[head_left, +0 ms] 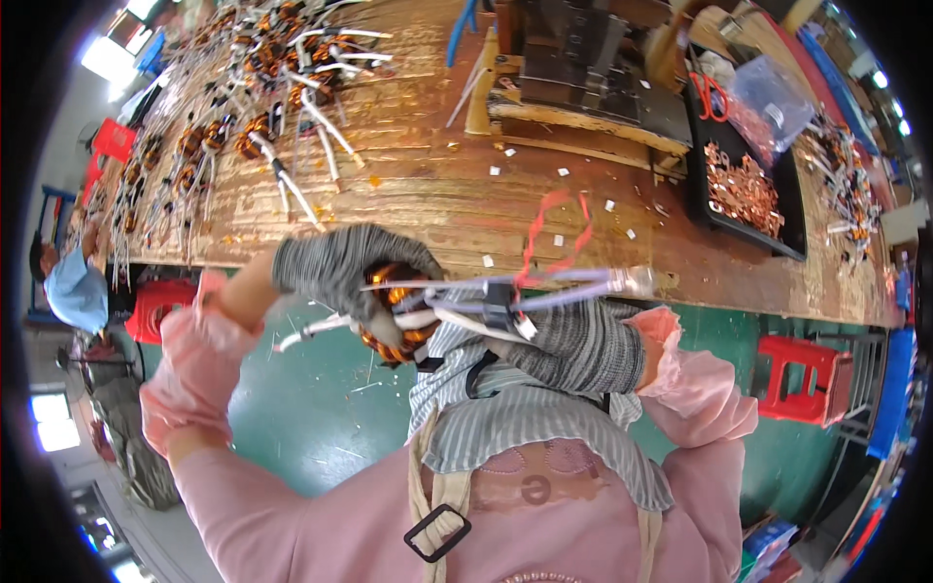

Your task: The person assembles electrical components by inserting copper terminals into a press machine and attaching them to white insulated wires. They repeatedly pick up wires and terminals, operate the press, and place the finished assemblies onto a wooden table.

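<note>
My left hand (355,267), in a grey striped knit glove, is closed around a copper-wound toroidal coil (397,284) over the table's near edge. White leads come out of the coil, one sticking out to the left. My right hand (583,345), gloved alike, is closed at the white and lilac leads (573,290) on the coil's right side. A black band (501,304) wraps these leads. Their far right end looks metallic and is smeared by motion. The fingertips of my right hand are partly hidden behind the leads.
Many similar coils (258,136) with white leads pile at the table's far left. A dark metal press (583,78) stands at the back. Right of it, a black tray (705,199) holds copper terminals (743,194) and red-handled scissors (709,97). A red strip (536,233) and white scraps lie nearby.
</note>
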Motion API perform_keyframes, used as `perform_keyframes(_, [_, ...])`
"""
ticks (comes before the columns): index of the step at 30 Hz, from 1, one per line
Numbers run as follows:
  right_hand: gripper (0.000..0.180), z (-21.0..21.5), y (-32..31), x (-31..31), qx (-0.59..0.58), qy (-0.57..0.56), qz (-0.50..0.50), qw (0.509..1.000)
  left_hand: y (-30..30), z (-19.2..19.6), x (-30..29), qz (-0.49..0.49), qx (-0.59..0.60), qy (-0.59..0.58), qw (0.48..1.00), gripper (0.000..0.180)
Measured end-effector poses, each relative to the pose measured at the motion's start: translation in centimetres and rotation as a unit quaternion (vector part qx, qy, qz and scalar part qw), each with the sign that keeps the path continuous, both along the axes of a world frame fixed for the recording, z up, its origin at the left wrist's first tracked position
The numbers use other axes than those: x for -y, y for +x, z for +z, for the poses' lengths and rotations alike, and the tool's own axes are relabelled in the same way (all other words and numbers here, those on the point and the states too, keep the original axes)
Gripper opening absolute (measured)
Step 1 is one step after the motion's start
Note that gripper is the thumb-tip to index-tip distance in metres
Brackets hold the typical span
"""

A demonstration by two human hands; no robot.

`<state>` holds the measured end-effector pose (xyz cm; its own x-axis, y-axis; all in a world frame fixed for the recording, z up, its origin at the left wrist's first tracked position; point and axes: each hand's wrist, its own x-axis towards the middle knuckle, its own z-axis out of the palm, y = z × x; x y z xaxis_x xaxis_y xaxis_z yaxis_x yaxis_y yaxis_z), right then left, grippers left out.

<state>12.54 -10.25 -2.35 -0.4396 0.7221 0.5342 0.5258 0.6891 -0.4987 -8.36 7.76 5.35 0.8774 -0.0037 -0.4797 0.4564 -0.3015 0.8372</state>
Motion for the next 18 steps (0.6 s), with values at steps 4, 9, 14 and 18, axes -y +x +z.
perform_keyframes(4, [0.039, -2.4, 1.0, 2.6, -0.473, -0.437, 0.138, 0.753, 0.6, 3.2, 3.0, -0.029, 0.102, 0.265, 0.958, 0.062])
perform_keyframes(9, [0.037, 1.2, 5.5, 0.4, -0.059, -0.216, -0.071, 0.972, 1.7, 5.5, 3.0, -0.131, 0.149, 0.663, 0.722, 0.050])
perform_keyframes(14, [0.041, 1.0, 5.3, -4.4, 0.211, -0.128, -0.246, 0.937, 2.0, 0.8, -1.0, -0.084, 0.063, 0.671, 0.734, 0.059])
perform_keyframes(18, [0.043, -0.7, 4.5, -6.6, 0.232, -0.224, -0.223, 0.920, 4.2, -1.2, -3.2, -0.099, -0.036, 0.642, 0.759, 0.061])
